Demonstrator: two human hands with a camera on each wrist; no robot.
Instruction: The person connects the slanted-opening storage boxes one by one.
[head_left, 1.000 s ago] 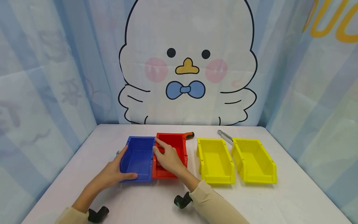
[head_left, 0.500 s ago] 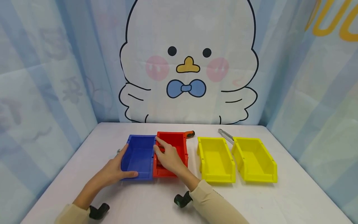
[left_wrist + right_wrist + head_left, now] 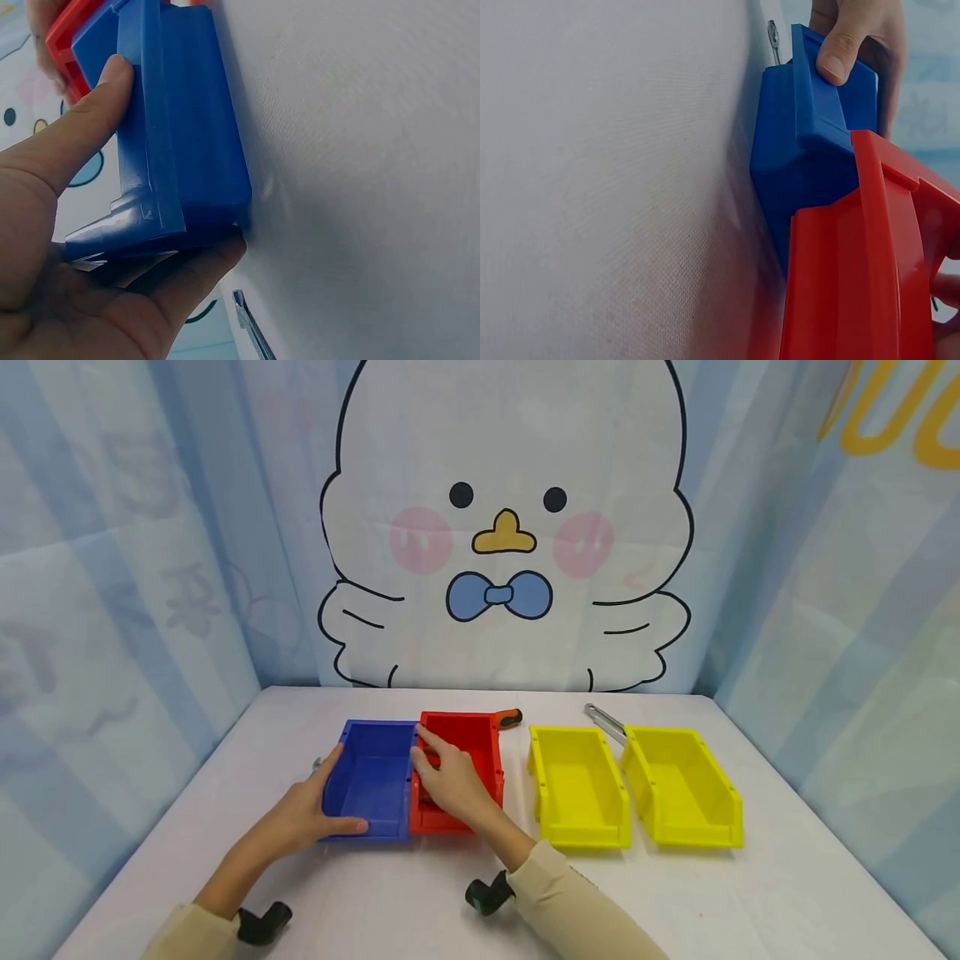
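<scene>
My left hand (image 3: 296,818) grips the blue bin (image 3: 372,781) from its left side, thumb over the front lip. In the left wrist view, the fingers (image 3: 199,277) reach under the bin's end. Right beside it on the table stands the red bin (image 3: 472,743), its left wall against the blue one. My right hand (image 3: 453,785) reaches over the red bin and holds the left wall, index finger and thumb at the rim where the two bins meet. The other fingers are partly hidden inside the red bin.
To the right stand two yellow bins, one nearer the middle (image 3: 577,785) and one farther right (image 3: 686,789). Behind them lies a silver metal tool (image 3: 603,721). An orange-and-black handle (image 3: 508,718) sticks out behind the red bin. A metal tool tip (image 3: 244,311) shows left of the blue bin.
</scene>
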